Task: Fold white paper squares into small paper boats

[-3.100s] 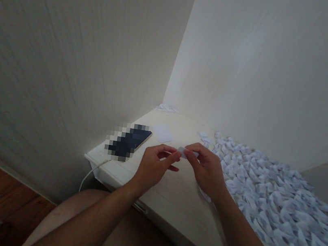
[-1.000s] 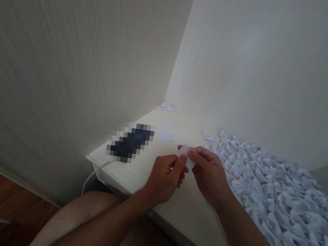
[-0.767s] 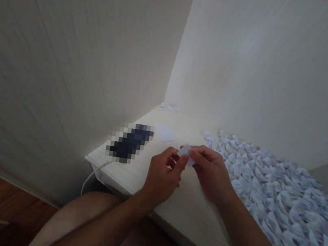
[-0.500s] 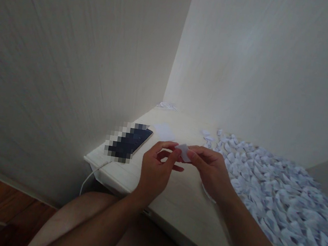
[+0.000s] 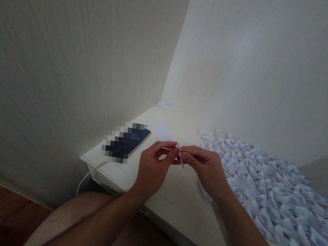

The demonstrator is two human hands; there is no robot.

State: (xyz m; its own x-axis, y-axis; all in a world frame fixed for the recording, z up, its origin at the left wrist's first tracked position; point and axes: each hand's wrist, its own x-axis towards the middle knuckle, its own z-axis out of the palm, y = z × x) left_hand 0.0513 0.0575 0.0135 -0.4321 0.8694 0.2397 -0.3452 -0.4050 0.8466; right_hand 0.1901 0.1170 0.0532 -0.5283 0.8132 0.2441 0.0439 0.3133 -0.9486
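Observation:
Between the fingertips of both hands is a small piece of white paper (image 5: 180,155), seen nearly edge-on as a thin strip. My left hand (image 5: 155,165) pinches it from the left with thumb and fingers. From the other side my right hand (image 5: 203,166) grips the same piece, thumb against it. Both hands hover above the white tabletop (image 5: 176,207). To the right spreads a large heap of small folded white paper pieces (image 5: 281,202). A flat white paper sheet (image 5: 162,131) lies beyond my left hand.
A dark phone (image 5: 127,142), partly pixelated, lies at the table's left with a white cable (image 5: 88,173) hanging over the edge. Several white paper scraps (image 5: 165,105) sit in the far corner. Walls (image 5: 116,50) enclose the left and back.
The paper piece was broad and facing me; now it appears as a narrow strip, turned or folded between the fingers. Both hands stay in nearly the same place.

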